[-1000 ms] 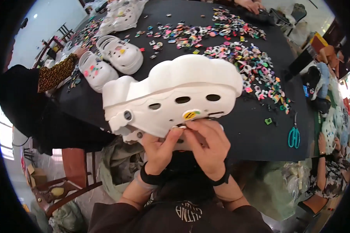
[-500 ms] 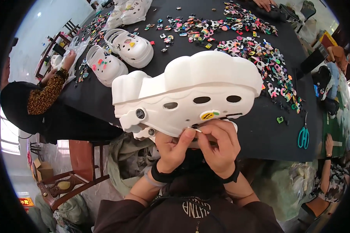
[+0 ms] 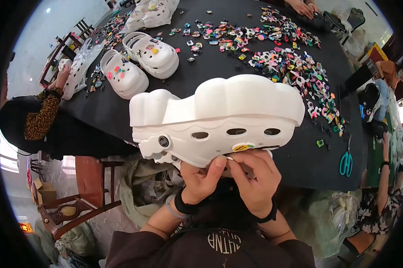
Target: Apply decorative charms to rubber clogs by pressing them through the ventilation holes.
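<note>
Lifting closer to the face than a moment ago, the white clog (image 3: 219, 120) sits sideways above the worktop (image 3: 201, 80). Left hand (image 3: 203, 178) clamps its lower edge; right hand (image 3: 255, 176) pinches by the yellow charm (image 3: 241, 147), now seated in a hole.

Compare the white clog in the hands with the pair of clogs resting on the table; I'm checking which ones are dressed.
The held clog is lifted on its side, thick sole facing the camera, gripped from below by the left hand and right hand; the pair of clogs sits upright on the black table, untouched. The held clog shows one yellowish charm; the pair carries several coloured charms on top. All are white, chunky-soled and perforated.
</note>
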Available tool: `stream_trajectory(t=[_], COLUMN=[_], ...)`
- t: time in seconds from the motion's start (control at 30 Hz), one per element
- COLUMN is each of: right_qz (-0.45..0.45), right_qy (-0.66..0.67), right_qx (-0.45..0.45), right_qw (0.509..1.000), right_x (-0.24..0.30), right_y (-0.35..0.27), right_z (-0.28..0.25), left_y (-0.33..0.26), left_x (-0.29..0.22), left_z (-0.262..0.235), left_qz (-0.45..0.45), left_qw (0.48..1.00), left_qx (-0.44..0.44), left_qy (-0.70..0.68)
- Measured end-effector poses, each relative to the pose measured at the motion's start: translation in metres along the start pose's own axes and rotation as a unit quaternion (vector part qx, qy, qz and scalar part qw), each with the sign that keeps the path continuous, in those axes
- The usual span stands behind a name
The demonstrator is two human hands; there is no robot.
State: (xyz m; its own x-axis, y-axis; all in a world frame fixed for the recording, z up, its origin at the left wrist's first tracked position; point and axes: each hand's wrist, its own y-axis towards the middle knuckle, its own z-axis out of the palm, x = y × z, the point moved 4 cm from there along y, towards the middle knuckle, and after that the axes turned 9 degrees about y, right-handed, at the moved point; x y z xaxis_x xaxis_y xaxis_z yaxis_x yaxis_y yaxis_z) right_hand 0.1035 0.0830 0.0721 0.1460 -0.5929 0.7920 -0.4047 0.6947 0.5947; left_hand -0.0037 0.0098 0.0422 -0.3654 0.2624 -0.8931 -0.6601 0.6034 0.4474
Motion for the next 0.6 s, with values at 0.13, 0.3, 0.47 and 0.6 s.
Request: stream_trajectory(t=[0.13, 0.3, 0.47, 0.6], right_qz=[0.023, 0.049, 0.092, 0.12], right_qy=[0.001, -0.011, 0.065, 0.094], right_qx=[-0.016, -0.007, -0.034, -0.035], right_qw=[1.0, 0.999, 0.993, 0.988], right_x=[0.002, -0.002, -0.008, -0.012], right_y=[0.002, 0.003, 0.01, 0.015], right_z=[-0.004, -0.002, 0.006, 0.005], left_y=[-0.003, -0.006, -0.003, -0.003], left_x=[0.002, 0.009, 0.008, 0.009], left_z=[-0.001, 0.003, 0.001, 0.002], left_qz=[-0.019, -0.039, -0.032, 0.016], left_qw=[0.999, 0.997, 0.998, 0.999], left_qx=[-0.036, -0.06, -0.052, -0.03], left_qy=[-0.013, -0.034, 0.015, 0.039])
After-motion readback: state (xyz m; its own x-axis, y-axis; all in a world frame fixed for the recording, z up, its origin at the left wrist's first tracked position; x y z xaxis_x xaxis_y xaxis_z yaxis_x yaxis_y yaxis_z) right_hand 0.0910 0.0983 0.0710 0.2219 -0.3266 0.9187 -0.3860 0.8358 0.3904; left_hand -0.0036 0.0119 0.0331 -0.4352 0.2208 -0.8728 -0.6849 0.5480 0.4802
